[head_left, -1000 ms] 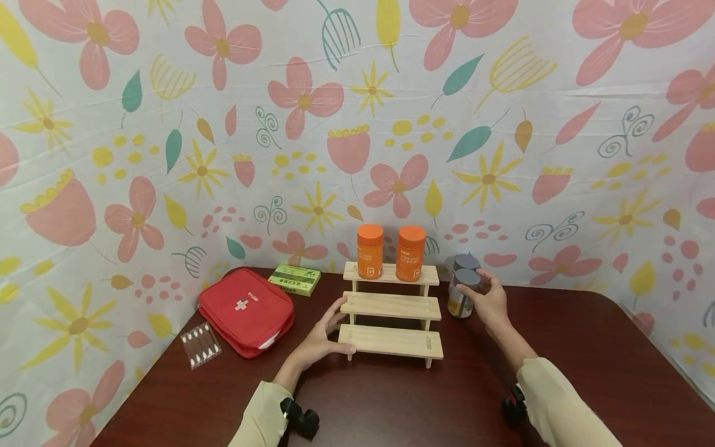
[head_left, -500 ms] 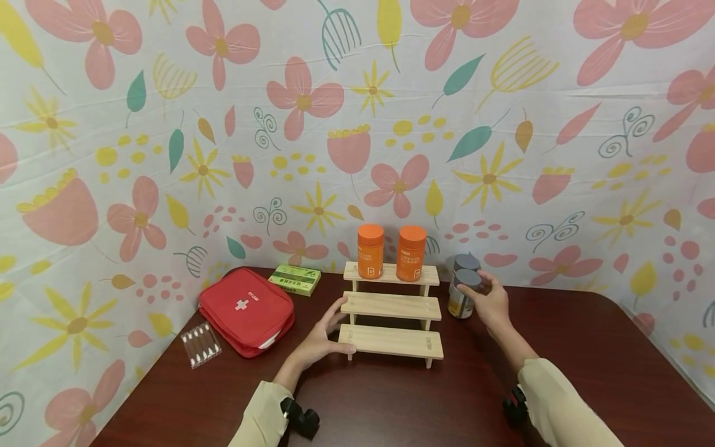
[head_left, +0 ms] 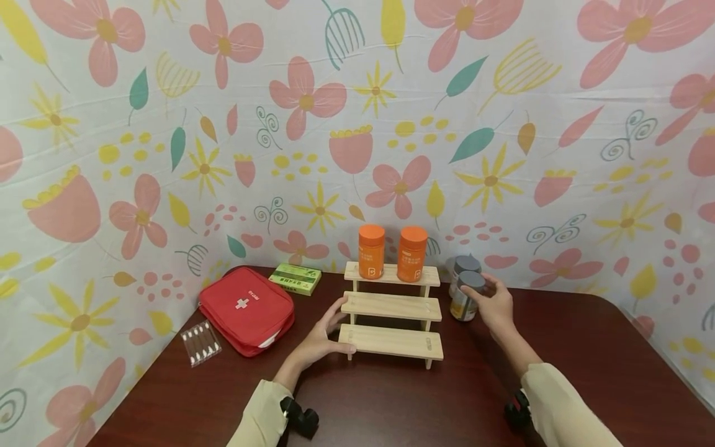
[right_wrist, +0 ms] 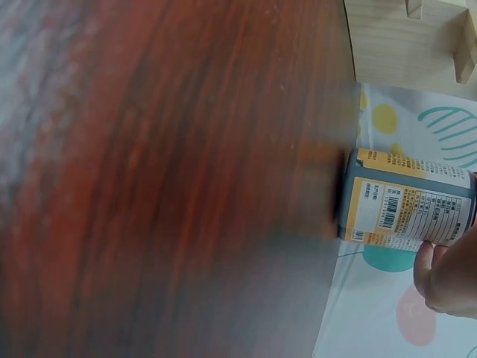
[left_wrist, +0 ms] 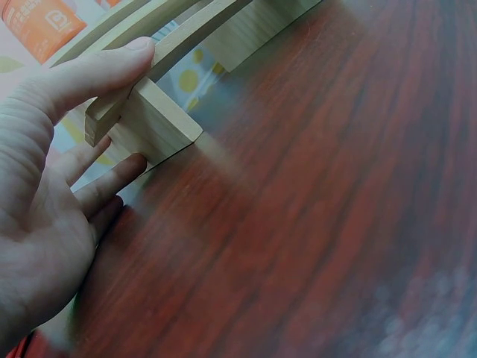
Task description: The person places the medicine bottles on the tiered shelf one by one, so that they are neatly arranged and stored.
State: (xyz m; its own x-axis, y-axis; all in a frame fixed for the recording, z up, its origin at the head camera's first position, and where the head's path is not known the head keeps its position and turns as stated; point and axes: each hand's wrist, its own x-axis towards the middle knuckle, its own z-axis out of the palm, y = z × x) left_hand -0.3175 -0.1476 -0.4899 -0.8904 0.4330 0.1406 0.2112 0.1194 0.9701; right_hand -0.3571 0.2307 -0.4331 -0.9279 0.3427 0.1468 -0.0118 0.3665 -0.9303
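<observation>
Gripping wooden stand [head_left: 391,306] at its 8 o'clock corner with left hand [head_left: 317,340] | pinching nearer grey-capped jar [head_left: 464,303] at stand's 3 o'clock with right hand [head_left: 498,308] | red pouch [head_left: 246,313] at stand's 9 o'clock

Red-brown table [head_left: 385,403], wooden stand [head_left: 391,340], red pouch [head_left: 246,310], green box [head_left: 295,279], swab packet [head_left: 201,343], rear grey-lidded jar [head_left: 466,263]

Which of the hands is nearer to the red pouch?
The left. The left hand is just right of the red pouch, gripping the rack by its left end; the right hand is beyond the rack's right side, holding a jar.
</observation>
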